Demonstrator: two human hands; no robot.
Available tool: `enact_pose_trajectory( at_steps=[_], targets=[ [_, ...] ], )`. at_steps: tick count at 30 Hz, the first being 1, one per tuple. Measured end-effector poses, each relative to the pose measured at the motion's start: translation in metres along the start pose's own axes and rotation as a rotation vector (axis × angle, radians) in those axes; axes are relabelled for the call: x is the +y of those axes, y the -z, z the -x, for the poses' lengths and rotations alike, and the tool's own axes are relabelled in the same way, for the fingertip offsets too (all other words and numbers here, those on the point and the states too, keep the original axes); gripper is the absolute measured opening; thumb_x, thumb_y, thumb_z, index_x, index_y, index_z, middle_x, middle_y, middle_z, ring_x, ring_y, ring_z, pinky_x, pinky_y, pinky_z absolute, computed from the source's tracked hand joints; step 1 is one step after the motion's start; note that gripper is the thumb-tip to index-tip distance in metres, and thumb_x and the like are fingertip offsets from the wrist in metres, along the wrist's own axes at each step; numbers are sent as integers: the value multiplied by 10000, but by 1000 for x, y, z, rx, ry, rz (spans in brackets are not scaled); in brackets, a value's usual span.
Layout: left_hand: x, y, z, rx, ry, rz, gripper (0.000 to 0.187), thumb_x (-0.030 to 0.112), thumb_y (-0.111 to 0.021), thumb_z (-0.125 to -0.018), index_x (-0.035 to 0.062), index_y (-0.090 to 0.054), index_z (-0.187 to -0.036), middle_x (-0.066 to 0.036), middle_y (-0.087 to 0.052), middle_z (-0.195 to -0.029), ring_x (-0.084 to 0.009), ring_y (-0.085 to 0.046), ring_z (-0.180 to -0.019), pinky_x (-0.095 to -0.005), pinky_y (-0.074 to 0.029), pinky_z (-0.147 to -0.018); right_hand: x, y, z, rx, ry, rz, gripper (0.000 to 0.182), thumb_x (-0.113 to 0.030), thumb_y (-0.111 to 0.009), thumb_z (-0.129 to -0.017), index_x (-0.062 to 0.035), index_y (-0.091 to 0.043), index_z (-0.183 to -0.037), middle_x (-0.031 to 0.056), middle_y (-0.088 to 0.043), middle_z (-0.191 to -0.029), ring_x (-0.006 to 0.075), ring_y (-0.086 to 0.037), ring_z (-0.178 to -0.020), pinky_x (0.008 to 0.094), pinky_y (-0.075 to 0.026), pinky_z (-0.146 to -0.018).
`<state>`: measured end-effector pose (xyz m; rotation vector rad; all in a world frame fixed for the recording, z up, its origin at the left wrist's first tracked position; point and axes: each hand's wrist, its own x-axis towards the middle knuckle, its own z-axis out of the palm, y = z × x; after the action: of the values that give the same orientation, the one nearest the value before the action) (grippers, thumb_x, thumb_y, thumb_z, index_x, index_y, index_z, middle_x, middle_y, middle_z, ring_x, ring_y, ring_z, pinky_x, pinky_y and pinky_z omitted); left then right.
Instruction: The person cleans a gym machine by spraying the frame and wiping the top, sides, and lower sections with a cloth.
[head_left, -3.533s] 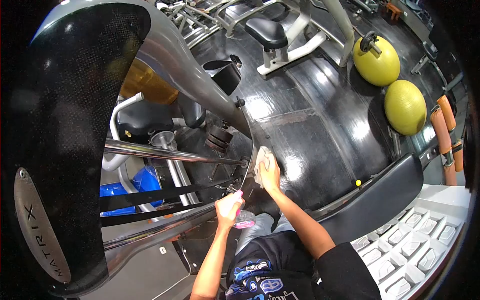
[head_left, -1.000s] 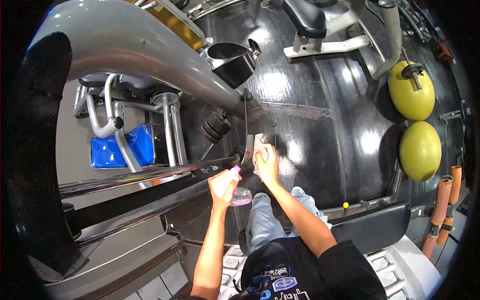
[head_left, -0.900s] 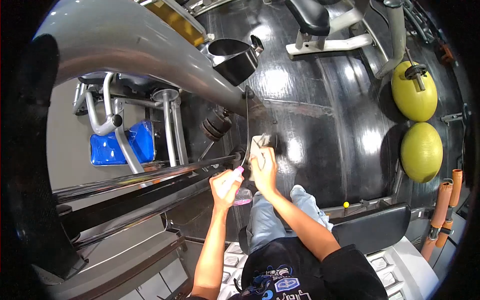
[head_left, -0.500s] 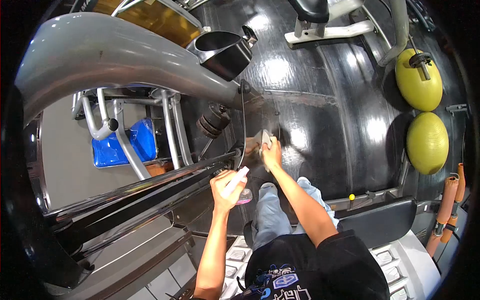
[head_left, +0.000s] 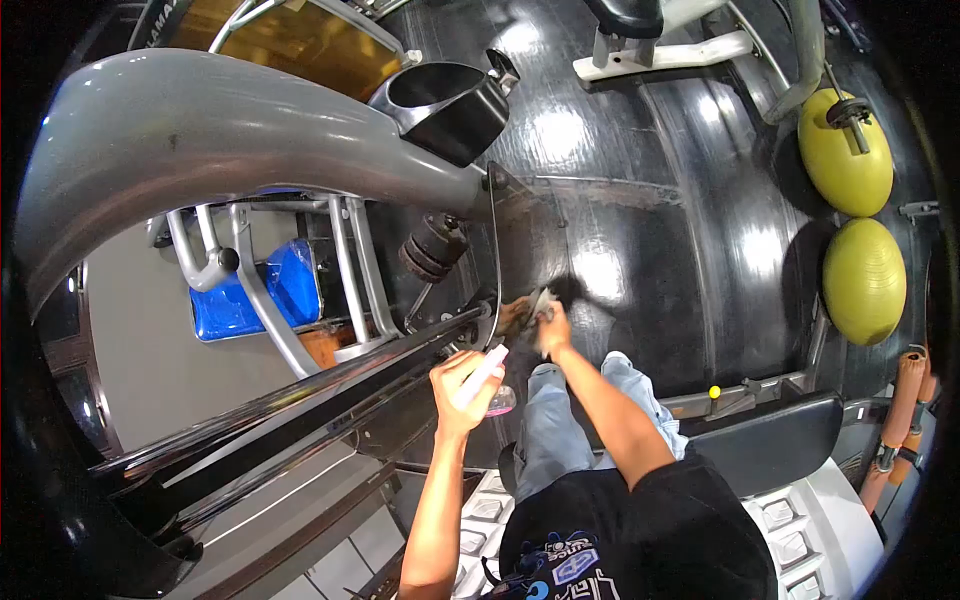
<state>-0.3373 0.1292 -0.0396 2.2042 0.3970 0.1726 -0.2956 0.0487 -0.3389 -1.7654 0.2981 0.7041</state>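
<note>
My left hand (head_left: 458, 390) is wrapped around a spray bottle (head_left: 502, 403) with a white-pink head and a clear body with pink at the bottom. It is beside the lower edge of a see-through dark panel (head_left: 522, 235) on the gym machine. My right hand (head_left: 556, 330) grips a pale grey cloth (head_left: 543, 302) against or very close to that panel, where a reflection shows. Part of the cloth is hidden by the fingers.
A thick grey machine frame (head_left: 270, 120) with a black cup holder (head_left: 455, 115) arches at upper left. Metal guide rods (head_left: 300, 395) run below it, near my left arm. Weight plates (head_left: 432, 248) hang behind. Two yellow exercise balls (head_left: 865, 282) and a black bench pad (head_left: 770, 440) are at right.
My right hand and the cloth have moved down and slightly right along the panel. My left hand keeps the spray bottle in nearly the same place; the view has shifted a little.
</note>
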Motion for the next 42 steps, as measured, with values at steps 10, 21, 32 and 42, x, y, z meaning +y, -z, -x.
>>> enact_pose_trajectory(
  at_steps=[10,21,32,42],
  targets=[
    [-3,0,1,-14,-18,4,186,157,-649,-780,-23,-694,-778,-89,-622,-626,-207,-578,-545,-329,-441,-565,-148,61,40,68,457,-95,259,-132,-644,-837,14,-622,-1049,212,-654,-977,393,-658,-947,428,-511,-822],
    [-6,3,0,-42,-141,-53,197,57,-651,-738,-36,-698,-906,-107,-646,-696,-254,-627,-591,-344,-484,-566,-89,31,-33,116,254,63,356,-202,-622,-870,17,-644,-1150,233,-656,-1141,399,-646,-1050,431,-507,-905],
    [-9,1,2,-10,-114,28,254,74,-614,-782,-41,-697,-993,-120,-648,-708,-259,-635,-608,-347,-498,-587,-155,67,64,44,641,-93,255,-79,-639,-828,19,-620,-1063,210,-639,-995,407,-653,-932,412,-519,-783],
    [-8,1,3,-8,-69,63,246,79,-599,-782,-51,-688,-972,-131,-644,-715,-249,-631,-607,-336,-484,-584,-222,79,81,34,689,-92,239,-112,-646,-839,-9,-649,-1055,189,-647,-999,388,-657,-942,417,-522,-815]
  ],
)
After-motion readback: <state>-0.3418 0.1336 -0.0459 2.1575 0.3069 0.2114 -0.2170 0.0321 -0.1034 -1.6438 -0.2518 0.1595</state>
